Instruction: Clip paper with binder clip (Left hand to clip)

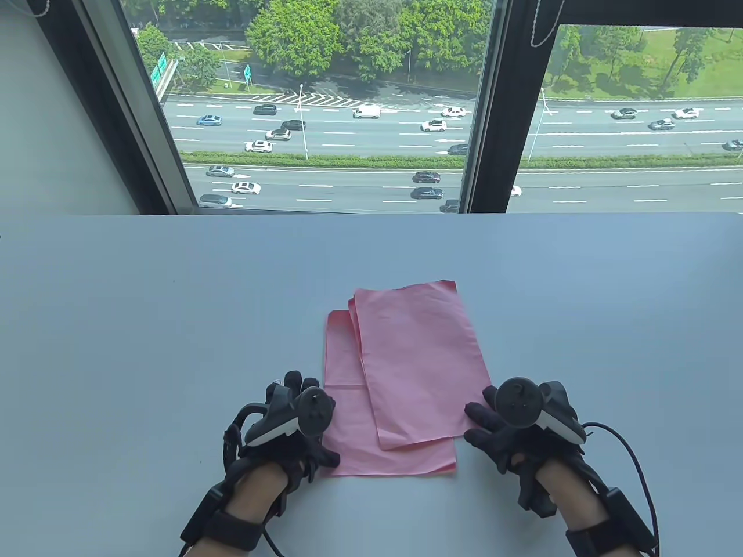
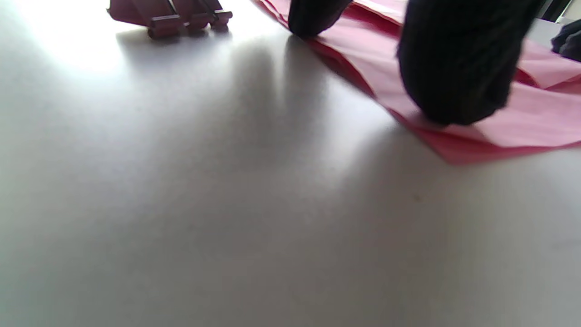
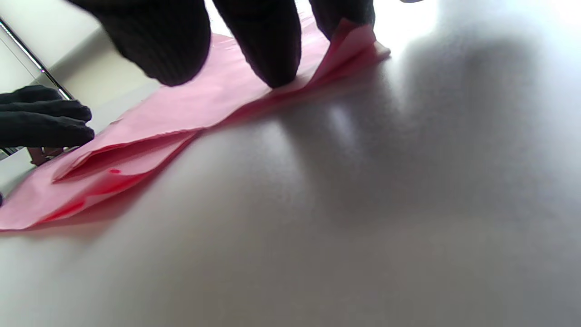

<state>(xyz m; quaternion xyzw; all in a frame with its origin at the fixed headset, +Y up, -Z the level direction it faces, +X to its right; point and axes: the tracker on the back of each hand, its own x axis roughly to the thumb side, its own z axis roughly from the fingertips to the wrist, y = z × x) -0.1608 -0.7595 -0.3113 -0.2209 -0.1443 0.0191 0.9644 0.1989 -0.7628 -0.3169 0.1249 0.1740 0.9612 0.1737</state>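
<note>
Pink paper sheets lie fanned and overlapping near the front middle of the grey table in the table view, the top sheet skewed so its corners stick out past the ones below. Bare tabletop runs wide to either side and back to the window edge. The left hand sits at the stack's left edge, the right hand at its right edge, fingertips on the paper; how far the fingers spread cannot be told under the trackers.

Left wrist view: two gloved fingertips press on the paper's near edge, holding nothing. A pink binder clip rests on the table just beside the sheets, apart from the fingers, with open surface before it.

Right wrist view: gloved fingertips press the paper flat, one by a curled-up corner. Layers gape at the near corner. Across the stack, the left hand's fingers lie at the far edge.
</note>
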